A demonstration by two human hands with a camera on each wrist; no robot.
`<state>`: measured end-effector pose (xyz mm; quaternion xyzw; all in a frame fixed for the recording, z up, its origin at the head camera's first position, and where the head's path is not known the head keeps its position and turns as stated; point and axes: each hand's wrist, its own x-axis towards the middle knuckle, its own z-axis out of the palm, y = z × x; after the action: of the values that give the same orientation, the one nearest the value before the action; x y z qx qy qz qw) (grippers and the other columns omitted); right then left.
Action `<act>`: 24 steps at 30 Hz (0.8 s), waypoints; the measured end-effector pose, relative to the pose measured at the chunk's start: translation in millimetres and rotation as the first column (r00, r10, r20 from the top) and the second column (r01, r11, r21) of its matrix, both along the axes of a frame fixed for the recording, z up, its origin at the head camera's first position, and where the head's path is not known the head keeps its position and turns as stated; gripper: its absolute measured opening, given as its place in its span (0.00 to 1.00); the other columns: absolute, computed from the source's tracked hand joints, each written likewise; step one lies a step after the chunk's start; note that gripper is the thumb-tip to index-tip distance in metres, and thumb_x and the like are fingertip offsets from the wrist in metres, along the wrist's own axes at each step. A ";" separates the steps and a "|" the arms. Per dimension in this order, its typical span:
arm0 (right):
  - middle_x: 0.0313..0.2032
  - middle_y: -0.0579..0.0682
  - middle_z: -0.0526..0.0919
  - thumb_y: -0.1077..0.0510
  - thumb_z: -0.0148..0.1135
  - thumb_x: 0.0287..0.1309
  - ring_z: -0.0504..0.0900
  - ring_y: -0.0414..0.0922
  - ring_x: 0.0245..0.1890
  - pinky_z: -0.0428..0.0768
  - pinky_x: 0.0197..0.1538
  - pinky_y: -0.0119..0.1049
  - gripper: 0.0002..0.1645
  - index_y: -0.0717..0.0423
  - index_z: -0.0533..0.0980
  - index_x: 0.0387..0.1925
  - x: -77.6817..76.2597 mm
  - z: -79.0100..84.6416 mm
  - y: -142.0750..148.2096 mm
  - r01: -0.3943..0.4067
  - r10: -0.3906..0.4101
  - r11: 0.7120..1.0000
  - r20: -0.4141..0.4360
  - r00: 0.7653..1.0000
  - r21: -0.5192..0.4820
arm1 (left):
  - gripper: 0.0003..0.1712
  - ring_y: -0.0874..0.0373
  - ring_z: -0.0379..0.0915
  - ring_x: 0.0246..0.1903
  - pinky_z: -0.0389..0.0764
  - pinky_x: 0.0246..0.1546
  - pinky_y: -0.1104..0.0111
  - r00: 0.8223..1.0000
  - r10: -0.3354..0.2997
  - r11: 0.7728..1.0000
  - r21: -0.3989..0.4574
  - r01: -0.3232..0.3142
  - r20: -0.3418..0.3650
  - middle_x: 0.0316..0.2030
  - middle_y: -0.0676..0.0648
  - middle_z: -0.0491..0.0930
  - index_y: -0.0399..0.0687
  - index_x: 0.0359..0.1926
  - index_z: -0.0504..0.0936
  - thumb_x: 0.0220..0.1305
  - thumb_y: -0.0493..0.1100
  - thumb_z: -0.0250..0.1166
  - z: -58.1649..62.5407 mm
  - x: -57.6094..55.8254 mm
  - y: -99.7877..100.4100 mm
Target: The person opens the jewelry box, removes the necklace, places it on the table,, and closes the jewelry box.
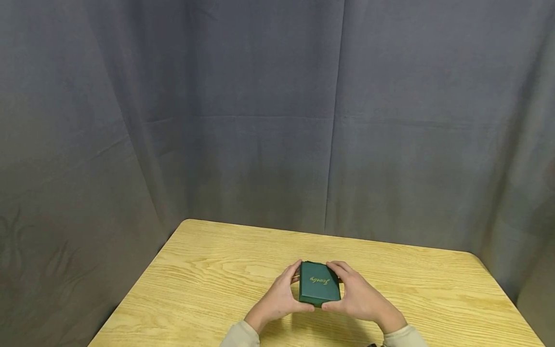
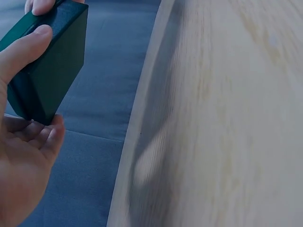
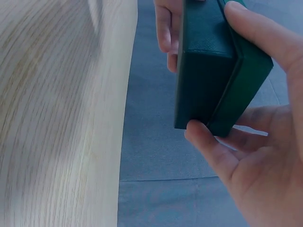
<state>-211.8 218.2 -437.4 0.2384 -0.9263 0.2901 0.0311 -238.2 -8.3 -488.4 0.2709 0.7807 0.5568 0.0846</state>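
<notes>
A dark green jewelry box (image 1: 320, 284) with gold script on its lid is held up between both hands over the table. My left hand (image 1: 282, 295) grips its left side, thumb on the near face and fingers at the far edge. On the other side my right hand (image 1: 361, 295) holds it the same way. The box (image 3: 208, 71) is closed in the right wrist view, a seam running along its side between lid and base. In the left wrist view, the left thumb (image 2: 29, 49) presses near that seam.
The wooden table (image 1: 195, 279) carries the shadow of the hands and box. Grey curtains (image 1: 260, 120) hang behind the table and along its sides. Beige sleeves (image 1: 243, 334) cover both forearms.
</notes>
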 end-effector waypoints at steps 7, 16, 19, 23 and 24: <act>0.60 0.51 0.68 0.32 0.71 0.40 0.75 0.43 0.50 0.77 0.49 0.43 0.58 0.62 0.64 0.65 0.2 0.1 0.2 0.011 -0.011 1.000 0.015 1.000 -0.015 | 0.61 0.45 0.60 0.63 0.67 0.59 0.60 1.000 -0.005 1.000 0.006 0.005 0.004 0.66 0.43 0.57 0.43 0.73 0.46 0.47 0.49 0.77 1.0 0.4 -0.6; 0.60 0.52 0.67 0.31 0.71 0.39 0.74 0.46 0.51 0.76 0.49 0.47 0.58 0.62 0.64 0.65 0.5 -0.9 -1.1 0.021 -0.021 1.000 0.012 1.000 -0.013 | 0.62 0.43 0.61 0.62 0.69 0.58 0.59 1.000 0.001 1.000 -0.007 -0.001 -0.001 0.67 0.43 0.56 0.44 0.74 0.45 0.47 0.49 0.76 2.9 1.8 -0.8; 0.60 0.54 0.67 0.31 0.71 0.40 0.74 0.47 0.52 0.76 0.49 0.48 0.59 0.63 0.63 0.65 0.2 -1.1 -1.3 0.019 -0.019 1.000 0.007 1.000 -0.012 | 0.62 0.42 0.61 0.62 0.69 0.57 0.59 1.000 0.002 1.000 -0.008 -0.002 -0.001 0.67 0.43 0.55 0.44 0.74 0.45 0.47 0.49 0.77 2.5 1.6 -0.9; 0.60 0.54 0.68 0.31 0.71 0.40 0.74 0.46 0.51 0.76 0.49 0.46 0.58 0.63 0.64 0.64 0.0 -1.7 -1.3 0.006 -0.006 1.000 0.001 1.000 -0.019 | 0.63 0.42 0.61 0.62 0.69 0.57 0.59 1.000 0.003 1.000 -0.007 -0.003 0.002 0.67 0.43 0.56 0.44 0.74 0.45 0.46 0.49 0.77 1.5 1.3 -1.1; 0.60 0.53 0.68 0.32 0.71 0.40 0.74 0.46 0.51 0.76 0.49 0.46 0.58 0.64 0.64 0.64 0.1 -1.9 -1.3 0.003 -0.003 1.000 0.000 1.000 -0.021 | 0.62 0.42 0.61 0.62 0.69 0.57 0.59 1.000 0.004 1.000 -0.007 -0.004 0.002 0.67 0.43 0.56 0.44 0.74 0.45 0.46 0.49 0.77 1.1 1.3 -1.1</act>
<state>-211.7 216.9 -439.3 0.2366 -0.9236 0.2998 0.0340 -236.9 -9.5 -487.3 0.2686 0.7830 0.5545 0.0851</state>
